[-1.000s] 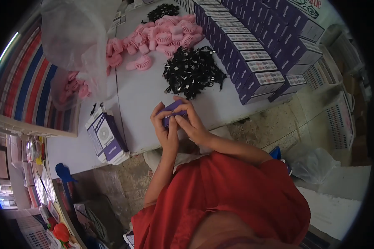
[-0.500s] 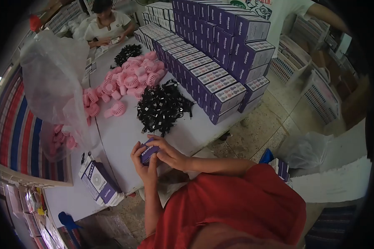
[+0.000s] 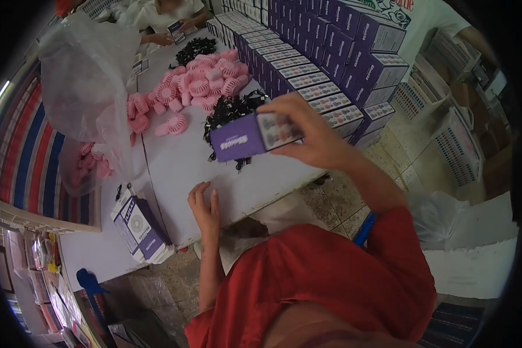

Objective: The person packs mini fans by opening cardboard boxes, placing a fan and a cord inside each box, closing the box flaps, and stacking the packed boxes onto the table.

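My right hand (image 3: pixel 307 130) grips a purple box (image 3: pixel 238 139) by its end with the printed colour pictures, holding it up over the table. Behind the box lies a heap of short black cables (image 3: pixel 238 107), partly hidden by it. My left hand (image 3: pixel 204 204) rests near the table's front edge, fingers apart and holding nothing. To its left, a white and purple carton (image 3: pixel 139 229) printed with a fan stands at the table edge. Pink handheld fans (image 3: pixel 200 87) are piled beyond the cables.
Stacked purple boxes (image 3: pixel 330 52) line the table's right side. A clear plastic bag (image 3: pixel 84 93) with pink fans hangs at left. Across the table, a person (image 3: pixel 168 23) holds a box. Plastic crates (image 3: pixel 455 148) stand on the floor at right.
The purple box has left the grip of both hands near the table edge; my right hand has lifted it up and to the right. My left hand has let go and opened.
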The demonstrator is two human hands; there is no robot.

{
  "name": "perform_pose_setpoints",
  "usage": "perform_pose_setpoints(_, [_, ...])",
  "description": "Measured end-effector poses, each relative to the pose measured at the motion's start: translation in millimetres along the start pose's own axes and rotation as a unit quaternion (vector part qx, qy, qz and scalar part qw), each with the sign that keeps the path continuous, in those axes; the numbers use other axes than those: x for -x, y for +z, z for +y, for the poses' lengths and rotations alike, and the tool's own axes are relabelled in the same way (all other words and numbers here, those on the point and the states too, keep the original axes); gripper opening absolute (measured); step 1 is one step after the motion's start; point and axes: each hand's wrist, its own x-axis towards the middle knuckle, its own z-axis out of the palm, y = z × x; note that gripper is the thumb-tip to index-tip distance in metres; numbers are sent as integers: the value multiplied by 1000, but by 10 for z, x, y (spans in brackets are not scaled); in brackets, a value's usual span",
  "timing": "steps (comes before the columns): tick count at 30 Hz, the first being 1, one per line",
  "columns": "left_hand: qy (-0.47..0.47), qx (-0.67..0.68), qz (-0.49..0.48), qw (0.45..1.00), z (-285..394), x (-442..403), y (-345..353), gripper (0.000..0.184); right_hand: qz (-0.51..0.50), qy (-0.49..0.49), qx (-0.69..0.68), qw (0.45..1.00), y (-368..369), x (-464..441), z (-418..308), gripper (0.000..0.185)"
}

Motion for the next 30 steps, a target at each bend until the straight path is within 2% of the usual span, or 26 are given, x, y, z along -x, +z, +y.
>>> perform_pose_setpoints(2, [12, -23, 7, 1000, -88, 101, 35, 28, 73, -72, 112, 988, -513, -159, -176, 64])
perform_pose_setpoints(4, [9, -67, -6, 998, -84, 120, 48, 30, 168, -124, 164, 964, -1007, -368, -256, 53])
perform_pose_setpoints(6, [33, -102, -15, 994, -15, 135, 95, 31, 214, -178, 414, 866, -1656, -635, -229, 62])
perform_pose_setpoints(7, [59, -147, -31, 987, -3, 127, 103, 32, 214, -186, 416, 864, -1758, -644, -135, 62])
perform_pose_setpoints(10, [88, -219, -14, 972, 68, 207, 228, 33, 164, -137, 465, 859, -3025, -1202, 801, 61])
perform_pose_setpoints(12, [79, -212, -2, 974, 130, 196, 233, 32, 129, -101, 493, 854, -3484, -1623, 1250, 61])
perform_pose_setpoints(15, [65, -204, 1, 977, 152, 187, 205, 32, 79, -44, 532, 842, -3774, -2246, 1789, 60])
perform_pose_setpoints(20, [52, -200, 11, 978, 132, 167, 209, 33, -7, 49, 587, 808, -3633, -2933, 2308, 59])
perform_pose_setpoints(26, [43, -213, 2, 976, 153, 140, 209, 33, -29, 105, 595, 797, -3467, -3142, 2666, 54])
perform_pose_setpoints(30, [43, -217, -3, 975, 138, 142, 208, 33, -8, 61, 568, 820, -2993, -3163, 2447, 53])
